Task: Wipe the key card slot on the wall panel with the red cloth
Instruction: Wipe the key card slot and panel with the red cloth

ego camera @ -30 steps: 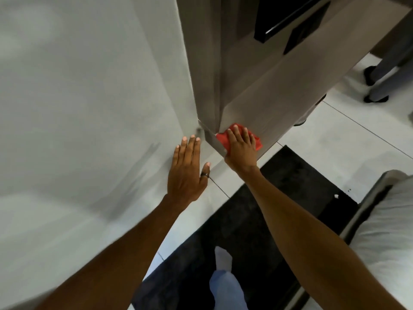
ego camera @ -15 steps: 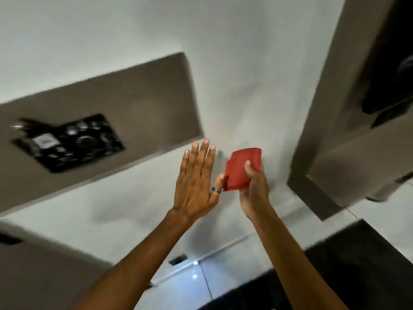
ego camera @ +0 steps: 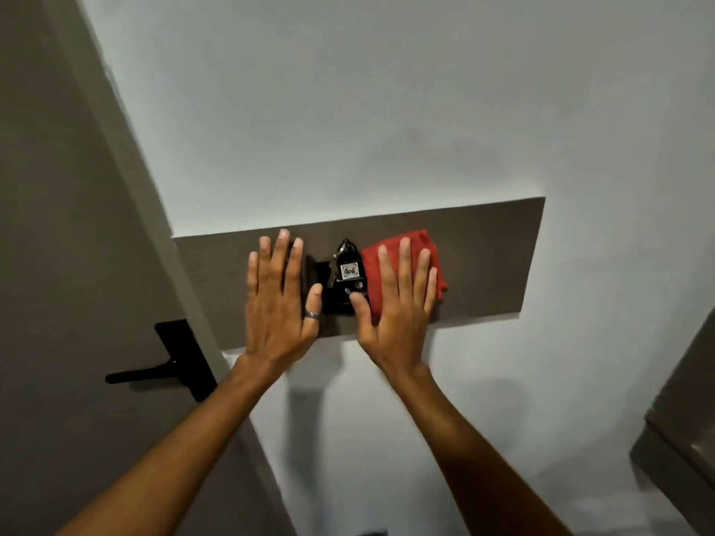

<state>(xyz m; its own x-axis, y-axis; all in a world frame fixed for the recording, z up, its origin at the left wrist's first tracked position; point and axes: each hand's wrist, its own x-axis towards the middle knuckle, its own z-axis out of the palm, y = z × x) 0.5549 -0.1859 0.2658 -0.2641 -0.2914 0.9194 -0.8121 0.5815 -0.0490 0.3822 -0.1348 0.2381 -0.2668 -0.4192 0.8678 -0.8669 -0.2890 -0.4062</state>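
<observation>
Black key card slot [ego camera: 342,280] at 9 o'clock of right hand [ego camera: 394,303], flat-open, pinning folded red cloth [ego camera: 402,265]; left hand [ego camera: 278,303] flat-open, empty.

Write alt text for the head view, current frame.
Right hand presses a red cloth flat against a brown wall panel, just right of the black key card slot. Left hand lies flat on the panel, left of the slot.

red cloth [ego camera: 402,265] flat on brown wall panel [ego camera: 483,257], beside black key card slot [ego camera: 344,280]
</observation>
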